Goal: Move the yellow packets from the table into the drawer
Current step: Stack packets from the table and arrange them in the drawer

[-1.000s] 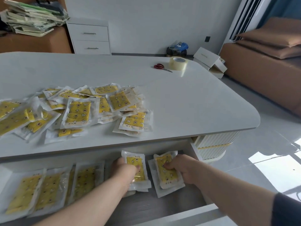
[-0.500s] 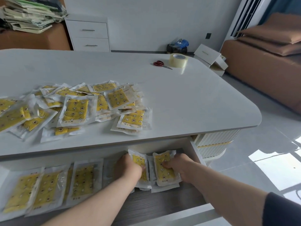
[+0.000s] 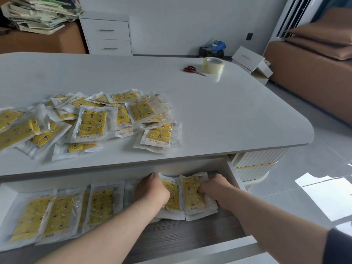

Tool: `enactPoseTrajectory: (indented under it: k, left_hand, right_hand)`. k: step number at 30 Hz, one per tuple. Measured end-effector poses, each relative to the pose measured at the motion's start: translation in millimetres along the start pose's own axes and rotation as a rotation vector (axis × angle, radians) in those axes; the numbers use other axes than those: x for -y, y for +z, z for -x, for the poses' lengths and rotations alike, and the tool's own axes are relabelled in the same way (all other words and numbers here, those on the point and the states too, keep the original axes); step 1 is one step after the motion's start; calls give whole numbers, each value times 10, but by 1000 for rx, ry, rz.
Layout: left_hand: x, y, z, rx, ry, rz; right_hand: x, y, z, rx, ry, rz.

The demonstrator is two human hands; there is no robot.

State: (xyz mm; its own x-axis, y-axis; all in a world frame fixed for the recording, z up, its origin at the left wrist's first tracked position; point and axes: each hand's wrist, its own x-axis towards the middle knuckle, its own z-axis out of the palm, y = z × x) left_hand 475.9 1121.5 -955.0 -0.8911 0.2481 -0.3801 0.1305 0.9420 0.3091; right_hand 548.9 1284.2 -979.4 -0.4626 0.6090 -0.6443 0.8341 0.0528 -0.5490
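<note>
A loose heap of yellow packets (image 3: pixel 91 122) in clear wrappers lies on the white table (image 3: pixel 228 115), left of centre. Below the table's front edge the drawer (image 3: pixel 190 237) stands pulled out, with several packets (image 3: pixel 101 204) laid in a row along its left part. At the drawer's right end my left hand (image 3: pixel 152 193) grips one small stack of packets (image 3: pixel 172 197) and my right hand (image 3: pixel 215 189) grips a second stack (image 3: pixel 192 195) beside it. Both stacks rest low in the drawer, against its back.
Red-handled scissors (image 3: pixel 192 70) and a roll of clear tape (image 3: pixel 213 65) sit at the table's far right. A white drawer cabinet (image 3: pixel 106 35) stands behind the table, a brown sofa (image 3: pixel 314 69) at the right, open white boxes (image 3: pixel 251 63) on the floor.
Both hands have carried their packet stacks deeper into the drawer and lower, toward its back wall. The heap on the table is unchanged.
</note>
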Motion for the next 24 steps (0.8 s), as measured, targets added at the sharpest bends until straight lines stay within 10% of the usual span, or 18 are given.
enactPoseTrajectory:
  k: [8,18,24]
  left_hand:
    - [16,29,75,47,100,-49]
    - [568,-92,-103,-176,985,-472]
    - [588,131,-181,44,938,-417]
  right_hand:
    - [14,-51,63,-40,-113,239]
    - [31,-471,316,84,-770,1080]
    - [-97,-327,226,80,-942,1333]
